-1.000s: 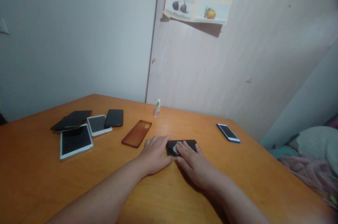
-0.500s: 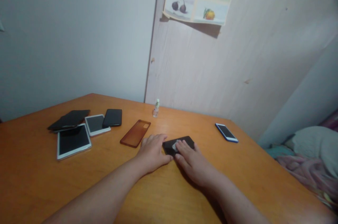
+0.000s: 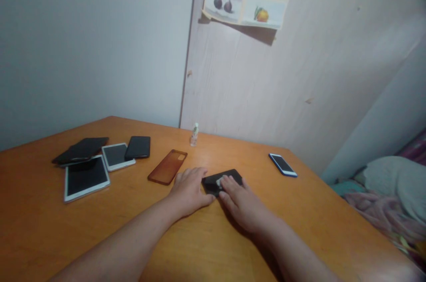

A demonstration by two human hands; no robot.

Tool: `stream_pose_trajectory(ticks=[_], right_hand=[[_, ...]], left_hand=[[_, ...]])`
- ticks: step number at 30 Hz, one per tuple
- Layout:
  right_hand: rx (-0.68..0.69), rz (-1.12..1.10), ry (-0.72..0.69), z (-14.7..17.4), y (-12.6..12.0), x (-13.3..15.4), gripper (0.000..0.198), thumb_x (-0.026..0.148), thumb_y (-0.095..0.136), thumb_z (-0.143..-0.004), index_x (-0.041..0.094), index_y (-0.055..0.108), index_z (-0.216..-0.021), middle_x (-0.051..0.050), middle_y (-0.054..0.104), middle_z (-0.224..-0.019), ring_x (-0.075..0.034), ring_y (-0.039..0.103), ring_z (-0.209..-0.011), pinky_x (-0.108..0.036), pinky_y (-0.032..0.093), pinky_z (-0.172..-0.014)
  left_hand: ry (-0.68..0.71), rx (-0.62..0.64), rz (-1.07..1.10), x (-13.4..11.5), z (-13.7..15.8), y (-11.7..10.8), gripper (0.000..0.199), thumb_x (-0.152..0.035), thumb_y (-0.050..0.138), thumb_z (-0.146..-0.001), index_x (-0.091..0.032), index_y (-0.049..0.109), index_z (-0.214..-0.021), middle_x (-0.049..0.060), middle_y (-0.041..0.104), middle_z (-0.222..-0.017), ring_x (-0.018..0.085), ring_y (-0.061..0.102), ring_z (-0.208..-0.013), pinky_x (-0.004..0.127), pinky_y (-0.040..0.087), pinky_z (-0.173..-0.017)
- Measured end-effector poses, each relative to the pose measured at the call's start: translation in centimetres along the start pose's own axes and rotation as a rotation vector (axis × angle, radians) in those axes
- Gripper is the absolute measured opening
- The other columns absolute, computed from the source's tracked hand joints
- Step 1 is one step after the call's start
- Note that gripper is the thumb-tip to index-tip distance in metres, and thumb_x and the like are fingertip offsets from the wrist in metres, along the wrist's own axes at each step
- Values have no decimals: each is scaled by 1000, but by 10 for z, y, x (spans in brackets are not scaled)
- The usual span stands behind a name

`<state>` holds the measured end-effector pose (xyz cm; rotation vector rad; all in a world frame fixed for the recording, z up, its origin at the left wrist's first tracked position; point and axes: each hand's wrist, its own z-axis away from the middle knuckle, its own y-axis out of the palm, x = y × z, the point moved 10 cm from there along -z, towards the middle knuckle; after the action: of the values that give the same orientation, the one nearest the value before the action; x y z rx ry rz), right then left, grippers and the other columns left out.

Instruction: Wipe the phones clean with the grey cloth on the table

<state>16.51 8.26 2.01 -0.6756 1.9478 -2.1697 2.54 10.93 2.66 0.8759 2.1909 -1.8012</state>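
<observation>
A black smartphone [image 3: 213, 185] lies flat on the wooden table in front of me. My left hand [image 3: 189, 191] holds its left end, thumb at the near edge and fingers at the far side. Over the phone's face, my right hand [image 3: 241, 200] presses a small white wipe [image 3: 218, 182] under its fingertips; the fingers are close together and cover much of the right half. Just left of my left hand rests a brown translucent phone case [image 3: 168, 166]. Beyond the hands stands a small clear bottle [image 3: 194, 135].
At left lie a white tablet [image 3: 87, 178], a smaller white tablet [image 3: 117, 156], a black device [image 3: 138, 146] and a dark folded cover [image 3: 81, 150]. A blue-edged smartphone [image 3: 282, 165] sits at right. Bedding [image 3: 389, 193] is past the table's right edge.
The camera view has turned slightly, so the table items appear a little farther left. My right hand and the wipe have shifted slightly right over the phone; my left hand keeps its hold.
</observation>
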Motion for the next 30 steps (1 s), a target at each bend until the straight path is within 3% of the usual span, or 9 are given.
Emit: stream_pose_trajectory(ticks=[2,4,8,10,15,17,23,25,30], right_hand=[[-59,72,184,-4,-7,-29,60,43,28,-103,8,40,-149,-18,34,-157,-31,25,-148,-58,6,-120],[-78,92,216,-4,-9,-34,61,44,29,-102,6,40,-149,-20,33,-157,-32,25,-148,-58,7,-120],[25,-60,-144,8,0,24,63,51,24,-103,15,35,-153,-13,29,-160,-24,21,-150,-48,9,-122],[59,-102,-219,12,2,35,62,52,22,-103,19,35,-154,-10,30,-160,-22,22,-149,-48,9,-122],[-66,62,195,-5,-10,-35,60,46,29,-102,9,42,-148,-18,34,-157,-32,26,-148,-60,8,-119],[-83,92,240,-5,-11,-41,62,45,30,-102,7,41,-149,-20,33,-156,-33,25,-148,-60,7,-119],[59,-95,-217,11,2,35,62,53,22,-103,20,34,-154,-9,28,-160,-22,21,-150,-47,9,-122],[36,-68,-145,6,0,22,61,51,22,-103,19,36,-153,-10,31,-159,-23,22,-149,-51,8,-122],[-92,88,260,-12,-9,-54,60,46,27,-103,11,42,-149,-16,34,-157,-30,26,-148,-60,8,-119]], left_hand=[[-1,-1,-6,0,0,0,73,-51,74,-66,-21,54,-129,11,65,-126,34,57,-119,45,43,-98],[-7,-2,-4,1,0,0,72,-51,74,-66,-22,54,-129,10,64,-127,33,57,-119,44,43,-99],[-5,11,11,0,0,0,66,-48,72,-69,-22,55,-127,11,65,-126,33,57,-119,43,44,-98],[4,20,12,-1,0,-1,65,-49,71,-70,-22,55,-127,11,65,-127,33,57,-119,43,44,-98],[-11,29,5,1,0,1,73,-52,74,-67,-22,53,-130,11,63,-130,35,54,-123,45,41,-101],[-11,23,6,2,0,2,72,-52,74,-67,-24,53,-130,10,63,-130,34,54,-123,45,41,-101],[16,17,6,0,0,2,64,-49,70,-71,-23,55,-127,10,64,-126,33,56,-119,44,44,-97],[15,19,4,0,0,1,67,-50,71,-70,-22,54,-128,11,63,-128,34,55,-121,44,44,-98],[-4,25,-25,1,0,1,69,-53,73,-68,-23,55,-127,10,61,-129,34,53,-122,45,42,-101]])
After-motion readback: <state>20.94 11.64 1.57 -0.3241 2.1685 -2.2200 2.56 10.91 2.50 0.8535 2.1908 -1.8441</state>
